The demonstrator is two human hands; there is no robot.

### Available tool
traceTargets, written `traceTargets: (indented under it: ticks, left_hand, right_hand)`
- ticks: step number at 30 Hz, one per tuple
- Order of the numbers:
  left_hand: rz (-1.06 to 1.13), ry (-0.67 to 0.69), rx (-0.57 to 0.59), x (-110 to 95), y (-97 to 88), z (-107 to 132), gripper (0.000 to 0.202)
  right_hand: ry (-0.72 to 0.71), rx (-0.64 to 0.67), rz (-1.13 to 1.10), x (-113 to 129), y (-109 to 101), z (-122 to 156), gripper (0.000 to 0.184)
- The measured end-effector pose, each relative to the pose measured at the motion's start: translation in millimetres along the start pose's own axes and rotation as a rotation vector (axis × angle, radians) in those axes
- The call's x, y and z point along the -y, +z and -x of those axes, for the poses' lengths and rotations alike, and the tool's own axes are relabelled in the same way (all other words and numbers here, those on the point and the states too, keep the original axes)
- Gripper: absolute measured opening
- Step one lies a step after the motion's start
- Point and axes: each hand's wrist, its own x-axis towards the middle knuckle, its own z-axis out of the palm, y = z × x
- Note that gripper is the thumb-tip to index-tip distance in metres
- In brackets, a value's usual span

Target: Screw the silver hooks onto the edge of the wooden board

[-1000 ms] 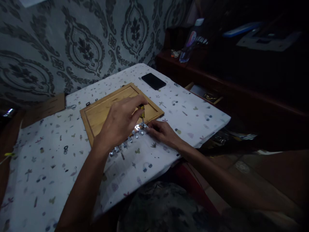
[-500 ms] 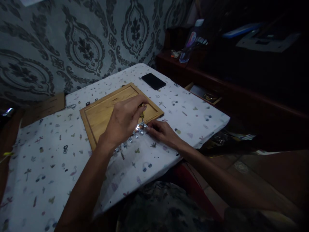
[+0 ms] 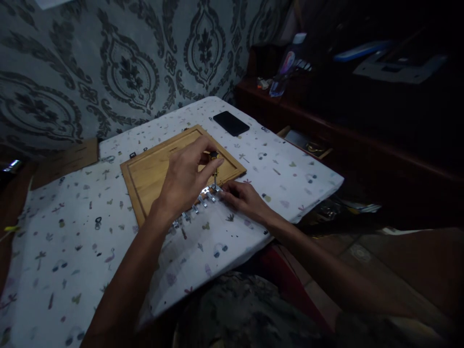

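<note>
My left hand (image 3: 186, 171) holds a small yellow-and-black screwdriver (image 3: 215, 166) between thumb and fingers. The screwdriver stands nearly upright, its tip down at a strip of shiny metal hooks (image 3: 203, 199). That strip lies along the near edge of a framed wooden panel (image 3: 152, 176), which rests flat on the table. My right hand (image 3: 246, 199) is closed in a pinch at the strip's right end, beside the screwdriver tip. My left hand and forearm cover part of the panel and some of the strip.
A black phone (image 3: 231, 123) lies on the patterned tablecloth (image 3: 286, 193) behind the panel. Brown cardboard (image 3: 67, 162) sits at the table's left back. To the right are a plastic bottle (image 3: 287, 65) on a dark red desk and a partly open drawer (image 3: 306, 144).
The thumb and fingers of my left hand have shifted on the screwdriver, so more of its handle shows. My right hand stays in place.
</note>
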Motion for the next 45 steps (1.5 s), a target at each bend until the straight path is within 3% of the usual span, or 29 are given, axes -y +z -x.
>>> traceTargets:
  ticks: [10,25,35,45]
  left_hand:
    - [-0.164,0.086,-0.007,-4,-5.1,1,0.001]
    - [-0.129,0.110,0.102,-3,-13.5,0,0.006]
    - [-0.214,0.078,-0.017,-14,-18.4,-1,0.003]
    - [-0.205,0.068,-0.003,-8,-10.4,0,0.008]
  right_hand:
    - [-0.002,0.002,-0.013,2,0,1,0.034]
    - [0.029,0.003,-0.002,5,0,1,0.032]
    - [-0.003,0.010,0.003,3,0,-1,0.034]
    - [-0.010,-0.009,-0.011,1,1,0,0.031]
